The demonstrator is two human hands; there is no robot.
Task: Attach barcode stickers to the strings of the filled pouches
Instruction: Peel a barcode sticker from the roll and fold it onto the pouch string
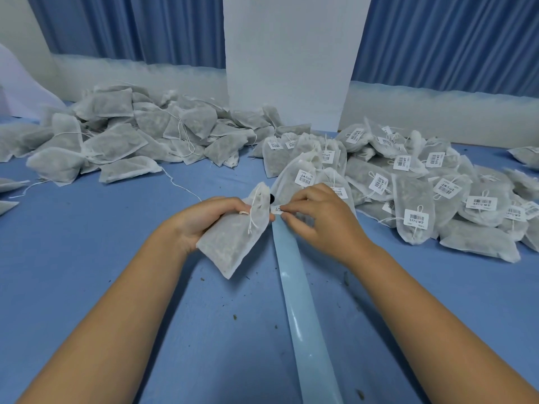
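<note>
Your right hand [318, 217] has thumb and fingertips pinched on a barcode sticker [276, 210], which sits at the far end of the pale backing strip [300, 310]. Your left hand [204, 220], at 9 o'clock from the right and almost touching it, has its fingers curled round the neck of a filled pouch [233, 243]. The pouch's body hangs down toward 6 o'clock, just beside the strip. You look to be at the start of one labelling cycle, with the sticker being taken from its backing and not yet on anything. The pouch's string [253, 217] runs loose down the front of the bag, at 9 o'clock from the sticker and close to it. The next move likely calls for lifting the sticker free without creasing it, bringing the string across its tacky side and folding it shut over the string. Farther out on the blue table [87, 258], the unlabelled pile [122, 141] lies at 10 o'clock, well apart. The labelled pile [423, 193] spreads from 1 to 3 o'clock, its nearest bags just behind your right hand.
</note>
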